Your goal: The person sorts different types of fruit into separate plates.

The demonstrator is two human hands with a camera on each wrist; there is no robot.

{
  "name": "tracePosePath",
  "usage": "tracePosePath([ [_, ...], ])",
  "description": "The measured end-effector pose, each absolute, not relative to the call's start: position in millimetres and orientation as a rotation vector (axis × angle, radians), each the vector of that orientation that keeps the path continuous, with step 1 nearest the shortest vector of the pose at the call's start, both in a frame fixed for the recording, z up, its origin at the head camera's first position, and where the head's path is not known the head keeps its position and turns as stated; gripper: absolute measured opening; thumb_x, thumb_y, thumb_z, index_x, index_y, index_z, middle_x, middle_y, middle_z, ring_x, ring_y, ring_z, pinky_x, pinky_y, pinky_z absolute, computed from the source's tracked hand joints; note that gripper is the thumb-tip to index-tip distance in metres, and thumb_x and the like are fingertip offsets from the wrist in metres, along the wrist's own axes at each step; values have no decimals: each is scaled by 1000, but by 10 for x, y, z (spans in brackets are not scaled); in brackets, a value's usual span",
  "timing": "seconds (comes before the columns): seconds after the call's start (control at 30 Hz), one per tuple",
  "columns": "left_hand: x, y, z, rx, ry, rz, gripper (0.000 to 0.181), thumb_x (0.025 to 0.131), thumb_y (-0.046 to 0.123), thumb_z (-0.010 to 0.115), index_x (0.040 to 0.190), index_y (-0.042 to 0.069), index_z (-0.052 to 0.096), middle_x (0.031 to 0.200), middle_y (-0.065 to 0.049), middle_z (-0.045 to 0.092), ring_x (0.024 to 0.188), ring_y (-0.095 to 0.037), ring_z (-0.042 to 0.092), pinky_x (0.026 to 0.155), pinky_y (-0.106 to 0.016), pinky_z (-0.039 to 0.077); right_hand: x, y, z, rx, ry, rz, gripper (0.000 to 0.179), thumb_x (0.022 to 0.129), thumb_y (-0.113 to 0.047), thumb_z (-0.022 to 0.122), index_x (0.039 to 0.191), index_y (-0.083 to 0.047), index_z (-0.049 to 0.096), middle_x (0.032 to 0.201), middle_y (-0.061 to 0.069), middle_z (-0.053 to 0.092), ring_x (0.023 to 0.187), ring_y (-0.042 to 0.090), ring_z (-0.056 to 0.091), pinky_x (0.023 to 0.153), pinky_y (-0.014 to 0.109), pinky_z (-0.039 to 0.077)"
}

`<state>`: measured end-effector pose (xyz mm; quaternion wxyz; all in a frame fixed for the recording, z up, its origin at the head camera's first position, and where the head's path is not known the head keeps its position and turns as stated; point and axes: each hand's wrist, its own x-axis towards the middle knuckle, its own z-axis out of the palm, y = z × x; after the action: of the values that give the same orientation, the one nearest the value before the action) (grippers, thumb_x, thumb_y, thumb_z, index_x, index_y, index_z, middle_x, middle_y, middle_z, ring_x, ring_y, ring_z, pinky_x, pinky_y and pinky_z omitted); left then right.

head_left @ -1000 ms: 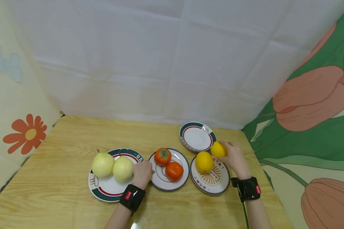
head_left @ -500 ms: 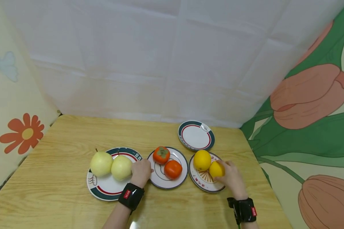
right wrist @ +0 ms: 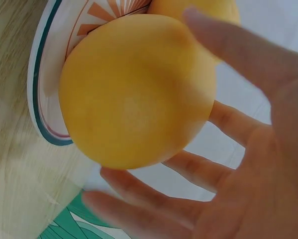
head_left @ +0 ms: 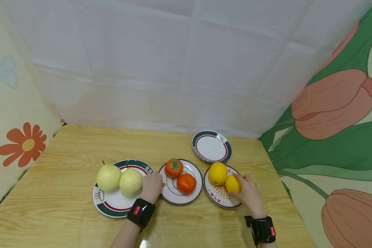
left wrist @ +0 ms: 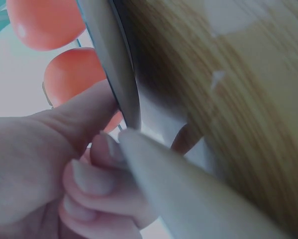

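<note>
In the head view my right hand (head_left: pixel 250 195) curls round an orange (head_left: pixel 233 183), which sits low over the fan-patterned plate (head_left: pixel 215 200). The right wrist view shows the thumb over this orange (right wrist: pixel 139 99) and the other fingers spread along its far side. A second orange (head_left: pixel 218 173) lies against it. My left hand (head_left: pixel 152 187) is between two plates. Its thumb lies over the rim of the small plate (head_left: pixel 177 199) that bears two persimmons (head_left: pixel 174 168), with the fingers curled below that rim (left wrist: pixel 111 55).
Two pale pears (head_left: pixel 109 177) sit on the green-rimmed plate (head_left: pixel 113 207) left of my left hand. Behind the oranges stands a bare green-rimmed plate (head_left: pixel 211 148), close to the white cloth backdrop (head_left: pixel 136 69). Wooden tabletop (head_left: pixel 77 148) surrounds the plates.
My right hand has brought the orange from the back right edge down and forward onto the fan-patterned plate, beside the other orange. My left hand has stayed in place at the persimmon plate.
</note>
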<state>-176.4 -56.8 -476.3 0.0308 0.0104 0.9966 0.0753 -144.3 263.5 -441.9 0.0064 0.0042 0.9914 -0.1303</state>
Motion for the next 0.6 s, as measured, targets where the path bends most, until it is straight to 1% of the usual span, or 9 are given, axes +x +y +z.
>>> tracePosePath([
  [0.07, -1765, -565, -4758, 36, 3063, 232, 34, 78, 36, 75, 75, 2, 67, 63, -6, 58, 59, -22, 60, 50, -34, 46, -1447, 2633, -4432, 11, 3111, -404, 67, 76, -32, 78, 133, -9, 52, 127, 27, 51, 101, 46, 57, 83, 60, 47],
  [0.13, -1758, -567, -4748, 39, 3057, 227, 35, 78, 36, 74, 75, 2, 67, 62, -5, 57, 58, -21, 59, 50, -33, 46, -1466, 2626, -4450, -3, 3137, -418, 71, 78, -37, 76, 136, -8, 48, 132, 30, 47, 108, 50, 53, 87, 63, 44],
  [0.23, -1751, -571, -4748, 42, 3062, 224, 35, 78, 36, 74, 75, 2, 67, 62, -5, 57, 57, -21, 58, 50, -33, 46, -1517, 2591, -4453, 8, 3179, -453, 71, 84, -44, 68, 140, -8, 43, 142, 31, 37, 124, 55, 40, 99, 66, 34],
  [0.3, -1749, -580, -4755, 39, 3076, 222, 35, 78, 36, 75, 75, 2, 66, 62, -6, 58, 58, -21, 59, 50, -34, 46, -1584, 2532, -4418, 1, 3212, -457, 70, 88, -48, 61, 142, -10, 40, 147, 29, 32, 131, 56, 31, 104, 68, 27],
  [0.37, -1756, -592, -4763, 29, 3083, 226, 35, 77, 35, 75, 74, 2, 66, 63, -7, 59, 58, -22, 60, 50, -35, 46, -1666, 2440, -4359, -12, 3239, -434, 68, 90, -52, 55, 144, -13, 39, 150, 26, 29, 134, 56, 26, 105, 68, 24],
  [0.43, -1764, -603, -4756, 25, 3083, 227, 35, 77, 36, 75, 74, 2, 66, 63, -7, 60, 59, -23, 61, 51, -35, 47, -1766, 2328, -4301, -59, 3271, -377, 70, 90, -57, 52, 145, -15, 39, 151, 24, 28, 135, 56, 25, 104, 70, 23],
  [0.6, -1769, -594, -4750, 17, 3046, 257, 32, 78, 33, 75, 75, 2, 67, 63, -6, 58, 58, -21, 58, 49, -33, 44, -1988, 1971, -4224, -209, 3292, -356, 72, 87, -62, 51, 146, -23, 37, 156, 17, 24, 140, 52, 18, 104, 73, 17],
])
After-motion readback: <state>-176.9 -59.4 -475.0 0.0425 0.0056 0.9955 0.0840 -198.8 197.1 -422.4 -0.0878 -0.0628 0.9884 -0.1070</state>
